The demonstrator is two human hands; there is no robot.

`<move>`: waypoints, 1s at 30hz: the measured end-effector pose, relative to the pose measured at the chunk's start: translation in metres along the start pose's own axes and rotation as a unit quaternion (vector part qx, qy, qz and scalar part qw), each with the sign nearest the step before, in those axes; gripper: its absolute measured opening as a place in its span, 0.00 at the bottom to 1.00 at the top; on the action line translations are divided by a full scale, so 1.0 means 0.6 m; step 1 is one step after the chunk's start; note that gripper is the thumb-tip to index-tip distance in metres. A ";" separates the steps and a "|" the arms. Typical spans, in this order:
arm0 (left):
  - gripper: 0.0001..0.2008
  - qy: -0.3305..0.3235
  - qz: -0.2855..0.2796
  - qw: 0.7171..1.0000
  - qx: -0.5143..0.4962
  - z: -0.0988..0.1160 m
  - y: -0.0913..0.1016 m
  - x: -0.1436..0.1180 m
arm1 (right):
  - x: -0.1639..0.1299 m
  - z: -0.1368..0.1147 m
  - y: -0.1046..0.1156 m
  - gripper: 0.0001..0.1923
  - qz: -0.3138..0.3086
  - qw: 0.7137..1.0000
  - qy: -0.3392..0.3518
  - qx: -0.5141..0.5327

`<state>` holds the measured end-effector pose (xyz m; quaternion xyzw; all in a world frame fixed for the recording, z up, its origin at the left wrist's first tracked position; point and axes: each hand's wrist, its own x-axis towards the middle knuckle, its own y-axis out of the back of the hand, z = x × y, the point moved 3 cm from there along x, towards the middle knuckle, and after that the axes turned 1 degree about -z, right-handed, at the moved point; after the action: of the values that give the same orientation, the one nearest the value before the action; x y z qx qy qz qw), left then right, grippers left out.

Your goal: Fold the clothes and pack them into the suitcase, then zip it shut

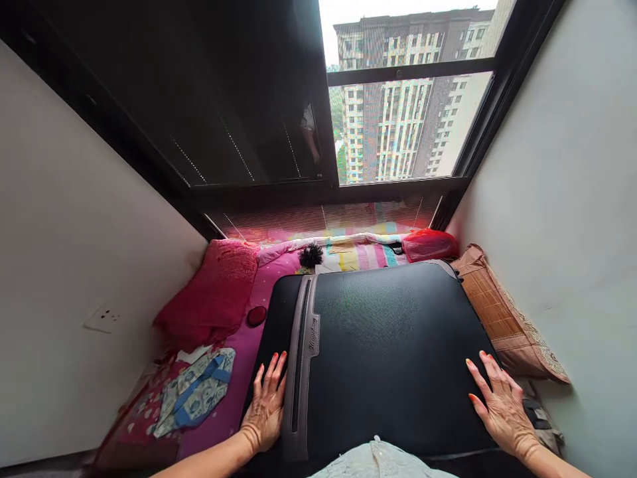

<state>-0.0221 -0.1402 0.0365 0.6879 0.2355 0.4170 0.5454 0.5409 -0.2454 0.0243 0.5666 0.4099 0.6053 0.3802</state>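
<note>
A large black suitcase (383, 338) with a grey zipped strip down its left side lies flat before me. My left hand (267, 401) rests on its lower left part, just left of the strip, with the fingers stretched forward. On the lower right edge lies my right hand (501, 401), palm down and fingers spread. Neither hand grips anything. The suitcase sits on a window ledge covered with pink and striped bedding (358, 255); its underside is hidden.
A red cushion (209, 289), a small dark red round item (256, 316) and a folded blue-patterned cloth (195, 392) lie to the left. Behind are a black fluffy ball (310, 255) and a red bag (430, 244). A brown woven pillow (505, 312) leans by the right wall.
</note>
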 end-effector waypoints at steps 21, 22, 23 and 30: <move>0.39 -0.006 0.009 1.000 -0.012 0.005 0.006 0.006 | 0.003 -0.003 0.008 0.41 -0.004 1.000 0.003 -0.008; 0.39 -0.006 0.008 1.000 -0.013 0.005 0.006 0.006 | 0.003 -0.003 0.009 0.41 -0.004 1.000 0.004 -0.008; 0.39 -0.007 0.006 1.000 -0.013 0.005 0.007 0.007 | 0.003 -0.003 0.009 0.41 -0.004 1.000 0.005 -0.008; 0.41 -0.008 0.008 1.000 -0.005 0.007 0.005 0.006 | 0.002 -0.001 0.005 0.43 -0.005 1.000 0.000 -0.013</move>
<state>-0.0172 -0.1406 0.0401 0.6904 0.2234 0.4171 0.5472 0.5400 -0.2457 0.0276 0.5597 0.4049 0.6083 0.3908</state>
